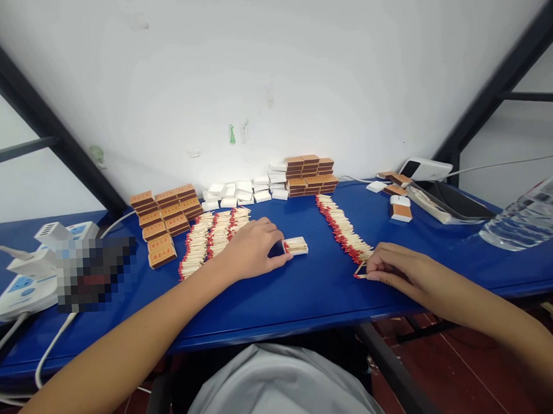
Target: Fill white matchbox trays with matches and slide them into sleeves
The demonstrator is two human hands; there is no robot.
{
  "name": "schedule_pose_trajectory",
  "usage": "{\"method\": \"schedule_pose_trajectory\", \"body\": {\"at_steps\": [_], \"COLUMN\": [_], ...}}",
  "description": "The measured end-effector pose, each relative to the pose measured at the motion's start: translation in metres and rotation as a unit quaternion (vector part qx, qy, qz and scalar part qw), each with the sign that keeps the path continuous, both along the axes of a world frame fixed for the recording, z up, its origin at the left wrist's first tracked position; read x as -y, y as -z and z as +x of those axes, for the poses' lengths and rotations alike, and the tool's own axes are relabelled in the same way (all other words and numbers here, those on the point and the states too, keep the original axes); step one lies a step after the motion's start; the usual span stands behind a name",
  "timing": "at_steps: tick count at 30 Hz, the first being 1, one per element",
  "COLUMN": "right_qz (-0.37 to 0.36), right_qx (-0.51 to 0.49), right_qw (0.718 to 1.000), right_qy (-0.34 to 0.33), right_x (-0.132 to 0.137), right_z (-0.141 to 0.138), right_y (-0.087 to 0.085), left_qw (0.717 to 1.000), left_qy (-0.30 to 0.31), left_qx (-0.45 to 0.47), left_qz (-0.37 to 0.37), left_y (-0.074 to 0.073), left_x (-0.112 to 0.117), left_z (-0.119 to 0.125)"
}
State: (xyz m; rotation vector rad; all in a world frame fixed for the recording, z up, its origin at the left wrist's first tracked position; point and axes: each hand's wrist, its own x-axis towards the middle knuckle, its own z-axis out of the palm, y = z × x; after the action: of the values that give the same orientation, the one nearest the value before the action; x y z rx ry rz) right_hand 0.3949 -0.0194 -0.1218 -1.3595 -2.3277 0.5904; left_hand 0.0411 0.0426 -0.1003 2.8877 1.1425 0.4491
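Observation:
My left hand [255, 248] has its thumb and index finger on the left end of a small white matchbox tray [301, 250], which has a few matches lying in it. To the right, my right hand [395, 265] pinches red-tipped matches [361, 275] between thumb and fingers, at the near end of a long row of matches [342, 228]. Three more match rows [217, 232] lie behind and left of my left hand, which partly covers them. White empty trays [238, 190] are piled by the wall.
Orange matchboxes stand stacked at the left [166, 219] and at the back [309, 175]. Several loose boxes [401, 210] lie at the right, near a white device [425, 168], a black case [457, 202] and a plastic bottle [531, 212]. A power strip [30, 278] with cables occupies the left.

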Motion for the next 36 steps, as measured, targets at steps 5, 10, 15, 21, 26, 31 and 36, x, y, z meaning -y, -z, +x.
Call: {"method": "schedule_pose_trajectory", "body": {"at_steps": [5,10,15,21,26,31,36], "right_qz": [0.057,0.158,0.217,0.125,0.028,0.020,-0.003], "right_qx": [-0.011,0.006,0.032,-0.023,-0.044,-0.057,-0.049], "right_qw": [0.998,0.987,0.975,0.992,0.999,0.998,0.997], "right_qy": [-0.002,-0.020,-0.043,-0.005,0.009,0.035,0.060], "right_x": [-0.004,-0.021,-0.033,-0.021,0.001,0.011,0.015], "right_z": [-0.032,-0.071,-0.098,-0.059,0.000,0.014,0.013], "right_y": [-0.007,-0.007,-0.003,-0.011,0.000,0.014,0.015], "left_qw": [1.000,0.999,0.999,0.999,0.999,1.000,1.000], "left_qy": [0.022,0.030,0.028,0.036,0.034,0.025,0.024], "left_qx": [0.007,-0.001,-0.019,-0.004,0.007,0.003,0.002], "left_qz": [0.011,0.025,0.021,0.019,0.019,0.015,0.012], "left_y": [0.003,0.003,0.002,0.004,0.005,0.003,0.002], "left_x": [0.009,0.013,0.014,0.012,0.011,0.011,0.011], "left_z": [0.008,0.011,0.013,0.011,0.009,0.009,0.009]}}
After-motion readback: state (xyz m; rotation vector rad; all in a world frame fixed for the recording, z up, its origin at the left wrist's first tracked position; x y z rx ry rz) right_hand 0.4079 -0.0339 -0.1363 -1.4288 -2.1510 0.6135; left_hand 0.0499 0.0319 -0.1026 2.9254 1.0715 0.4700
